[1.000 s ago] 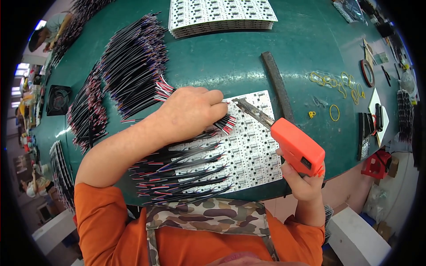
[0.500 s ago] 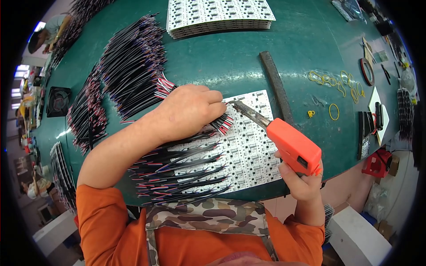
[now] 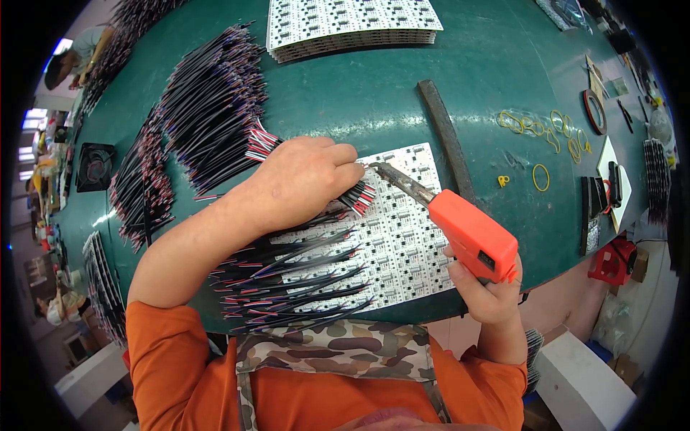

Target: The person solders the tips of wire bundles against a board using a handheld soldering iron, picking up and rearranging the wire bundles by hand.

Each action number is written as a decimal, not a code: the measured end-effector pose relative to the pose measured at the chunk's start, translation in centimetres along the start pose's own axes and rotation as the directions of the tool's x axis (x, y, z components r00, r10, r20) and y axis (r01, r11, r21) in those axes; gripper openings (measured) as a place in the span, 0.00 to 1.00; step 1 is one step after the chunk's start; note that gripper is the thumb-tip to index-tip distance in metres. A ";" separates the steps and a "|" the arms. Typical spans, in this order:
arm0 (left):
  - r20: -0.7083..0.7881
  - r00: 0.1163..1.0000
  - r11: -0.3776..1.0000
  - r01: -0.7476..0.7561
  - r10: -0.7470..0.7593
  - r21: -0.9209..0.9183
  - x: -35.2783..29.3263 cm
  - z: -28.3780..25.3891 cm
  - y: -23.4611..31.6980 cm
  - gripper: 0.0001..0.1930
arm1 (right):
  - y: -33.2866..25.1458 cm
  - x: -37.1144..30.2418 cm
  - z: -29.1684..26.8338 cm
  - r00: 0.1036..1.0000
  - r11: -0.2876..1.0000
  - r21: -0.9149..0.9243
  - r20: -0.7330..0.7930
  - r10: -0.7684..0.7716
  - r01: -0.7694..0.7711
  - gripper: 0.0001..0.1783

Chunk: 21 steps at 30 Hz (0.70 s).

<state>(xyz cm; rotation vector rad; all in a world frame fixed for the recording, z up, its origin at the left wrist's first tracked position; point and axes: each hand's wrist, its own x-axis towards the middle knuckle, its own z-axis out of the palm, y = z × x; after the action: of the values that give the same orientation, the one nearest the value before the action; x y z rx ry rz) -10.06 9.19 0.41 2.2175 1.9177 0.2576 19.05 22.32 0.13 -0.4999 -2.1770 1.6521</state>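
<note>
My left hand [image 3: 309, 176] is closed around a bundle of short black cables [image 3: 359, 199] with red, white and black stripped ends, over the upper left of a white circuit board panel [image 3: 410, 251]. My right hand [image 3: 492, 298] grips a red soldering gun [image 3: 474, 233] at the panel's right edge. The gun's dark metal tip points left and meets the board area right beside my left fingertips; the exact contact is too small to make out. Several cables [image 3: 309, 276] lie in rows across the panel's left part, their far ends hanging past its left edge.
Large piles of black cables [image 3: 212, 108] lie at left on the green table [image 3: 345, 93]. A stack of circuit panels [image 3: 352, 21] stands at the back. Right of my panel are a dark metal bar [image 3: 445, 136], yellow rubber bands [image 3: 540, 179], and a small fan [image 3: 95, 165] sits far left.
Both hands, the cable bundle and the soldering gun hold nearly the same place over the panel. The whole view has shifted very slightly.
</note>
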 end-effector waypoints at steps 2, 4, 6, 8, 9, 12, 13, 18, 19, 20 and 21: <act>0.000 1.000 1.000 -0.004 0.004 0.006 0.0 0.0 0.0 0.15 | -0.3 -0.1 0.2 0.999 0.998 0.051 -0.021 0.043 -0.041 0.27; 0.000 1.000 1.000 -0.008 0.008 0.011 0.0 0.1 0.0 0.15 | -0.3 -0.2 0.2 0.995 0.991 0.103 -0.041 0.087 -0.082 0.27; -0.006 1.000 1.000 -0.013 0.013 0.014 0.0 0.1 0.0 0.14 | 0.0 -0.2 0.1 0.999 0.996 0.083 -0.005 0.040 -0.040 0.29; -0.012 1.000 1.000 -0.013 0.013 0.023 0.0 0.2 0.1 0.14 | 0.3 -0.1 -0.2 1.000 0.999 0.033 0.020 -0.008 0.008 0.30; -0.020 1.000 0.999 -0.013 0.014 0.032 0.0 0.2 0.2 0.13 | 0.3 0.0 -0.3 0.997 0.998 -0.018 0.047 -0.056 0.057 0.31; -0.019 1.000 0.998 -0.011 0.012 0.060 -0.1 0.1 0.5 0.12 | 0.0 -0.2 0.1 1.000 0.999 0.049 0.003 0.010 -0.010 0.32; -0.019 1.000 0.998 -0.010 0.011 0.061 -0.1 0.2 0.6 0.12 | -0.1 -0.2 0.1 1.000 0.999 0.050 0.004 0.009 -0.009 0.32; -0.018 1.000 0.997 -0.004 0.006 0.080 -0.1 0.1 0.8 0.12 | -0.2 0.1 0.1 0.997 0.995 -0.060 0.015 -0.074 0.074 0.31; -0.018 1.000 0.997 -0.004 0.005 0.081 -0.1 0.1 0.8 0.12 | 0.0 0.1 0.1 0.997 0.995 -0.060 0.015 -0.074 0.075 0.31; -0.012 1.000 0.996 0.000 0.001 0.085 -0.1 0.1 0.9 0.12 | 0.3 0.1 0.0 0.996 0.992 -0.084 0.025 -0.090 0.091 0.31; -0.006 1.000 0.996 0.002 -0.001 0.088 0.0 0.0 0.9 0.12 | 0.4 0.0 0.0 0.994 0.988 -0.108 0.034 -0.104 0.107 0.32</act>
<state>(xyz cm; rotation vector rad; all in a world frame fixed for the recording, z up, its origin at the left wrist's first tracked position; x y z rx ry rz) -9.17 9.04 0.62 2.2725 1.9703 0.1834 19.07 22.45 -0.27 -0.3861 -2.2823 1.5002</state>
